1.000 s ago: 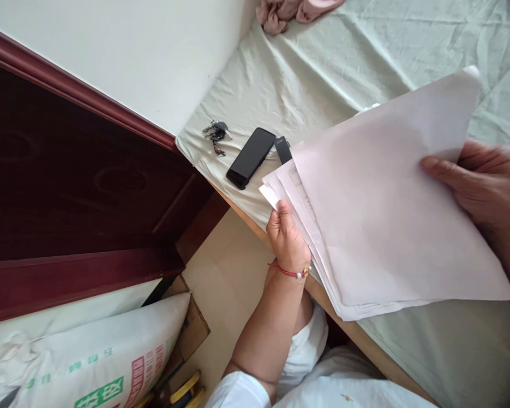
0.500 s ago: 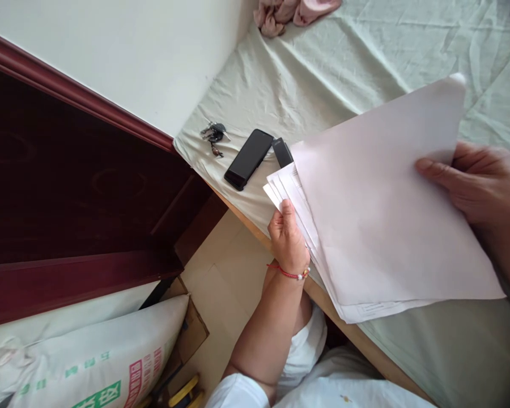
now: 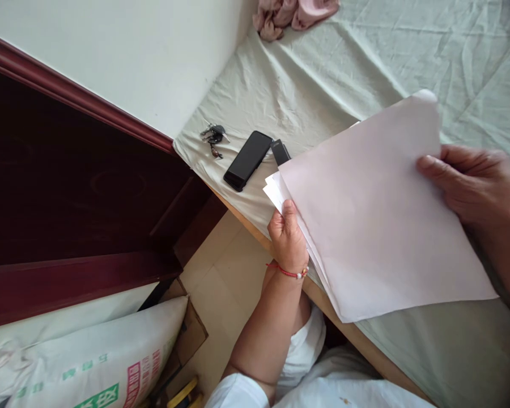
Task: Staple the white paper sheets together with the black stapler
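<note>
From the head camera, two hands hold a stack of papers (image 3: 374,221) over the near edge of a bed (image 3: 323,73) with a pale green sheet.

The left hand (image 3: 288,241) is closed around the left corner of the papers, with the thumb on top and the fingers tucked under. A red string bracelet (image 3: 289,273) goes around its wrist. This hand sits just past the bed's wooden edge.

The right hand (image 3: 476,184) pinches the right side of the papers. Its thumb presses flat on the top sheet and the other fingers are hidden behind. The hand looks a bit blurry.

The top sheet is blank. A few sheet corners poke out under it near the left hand.

Near the left corner of the bed lie a black phone (image 3: 247,160), a bunch of keys (image 3: 213,136) and a small dark thing (image 3: 280,152) that touches the papers' edge. A pink cloth (image 3: 293,14) sits at the far edge, by the wall.

On the floor at the lower left is a big white sack (image 3: 89,357).
</note>
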Tool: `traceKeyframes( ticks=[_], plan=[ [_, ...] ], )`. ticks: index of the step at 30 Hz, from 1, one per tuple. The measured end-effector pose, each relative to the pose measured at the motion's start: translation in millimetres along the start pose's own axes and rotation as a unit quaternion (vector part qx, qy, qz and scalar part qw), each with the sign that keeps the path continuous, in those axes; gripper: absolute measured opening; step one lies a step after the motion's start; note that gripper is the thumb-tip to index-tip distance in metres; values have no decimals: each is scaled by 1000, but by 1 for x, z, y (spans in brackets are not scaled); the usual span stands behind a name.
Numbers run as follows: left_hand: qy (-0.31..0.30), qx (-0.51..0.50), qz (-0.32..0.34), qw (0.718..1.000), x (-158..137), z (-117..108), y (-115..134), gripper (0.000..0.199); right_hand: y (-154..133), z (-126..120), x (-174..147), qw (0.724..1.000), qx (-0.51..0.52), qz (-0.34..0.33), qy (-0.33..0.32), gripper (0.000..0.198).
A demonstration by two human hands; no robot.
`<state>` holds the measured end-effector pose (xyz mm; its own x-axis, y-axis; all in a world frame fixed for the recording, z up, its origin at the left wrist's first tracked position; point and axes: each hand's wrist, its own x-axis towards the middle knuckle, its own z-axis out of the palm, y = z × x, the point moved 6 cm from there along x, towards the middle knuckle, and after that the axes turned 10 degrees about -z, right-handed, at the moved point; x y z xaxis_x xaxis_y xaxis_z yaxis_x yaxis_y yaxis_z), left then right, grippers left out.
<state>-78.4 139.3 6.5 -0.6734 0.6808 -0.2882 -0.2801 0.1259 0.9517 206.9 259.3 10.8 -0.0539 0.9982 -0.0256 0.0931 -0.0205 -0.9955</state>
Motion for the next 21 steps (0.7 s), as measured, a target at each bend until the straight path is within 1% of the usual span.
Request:
traceKeyframes(
  ticks=[3,6,10,15,21],
  plan=[
    [-1,-7,-8,1000,-1,0,0,42,-5,2,0,1000,6,-8,-6,47],
    [1,-5,3,1000,0,-1,0,40,-7,4,1,1000,6,-21,-4,48],
    [-2,-7,15,1000,0,-1,1,37,-5,4,2,1000,1,-14,-8,48],
    [4,-22,-3,1000,-1,0,1,36,-4,5,2,1000,11,-4,-13,45],
    [7,-38,-4,999,0,1,1,39,-6,5,1,1000,12,-6,-17,37]
  ],
)
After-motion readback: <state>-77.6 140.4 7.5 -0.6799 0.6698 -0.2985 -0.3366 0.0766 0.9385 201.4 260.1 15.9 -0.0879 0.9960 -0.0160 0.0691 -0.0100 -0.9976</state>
